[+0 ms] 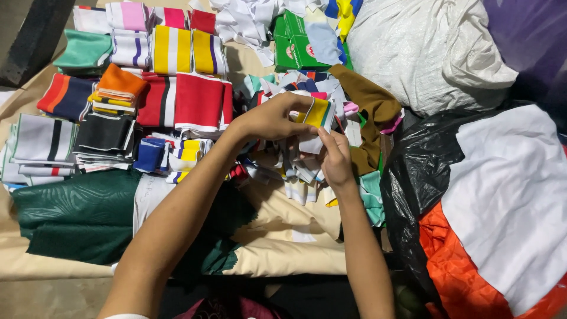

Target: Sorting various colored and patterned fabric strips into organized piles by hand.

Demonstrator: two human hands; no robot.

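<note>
Beside the loose scrap heap (307, 159), left hand (269, 118) pinches a yellow-striped band (316, 112); right hand (335, 158) closes underneath on white strips, fingertips buried. Folded stacks (106, 136) left of it, beige cloth (277, 236) beneath.

Down on the floor here, and the ground is spread with a tan sheet (283, 236) running under everything. At the bottom left a strip of bare grey floor (53, 298) shows past its edge. Up in the top left corner a dark slab (32, 38) lies at a slant. Left of centre there's a dark green cloth (77, 215) laid flat on the sheet. On the right, a black plastic bag (413, 177) gapes open, with white cloth (514, 195) and orange cloth (460, 277) inside. Above it sits a crumpled white sack (425, 53), and a purple cloth (531, 35) fills the top right corner. Light is soft and even, dimmer toward that right corner.
</note>
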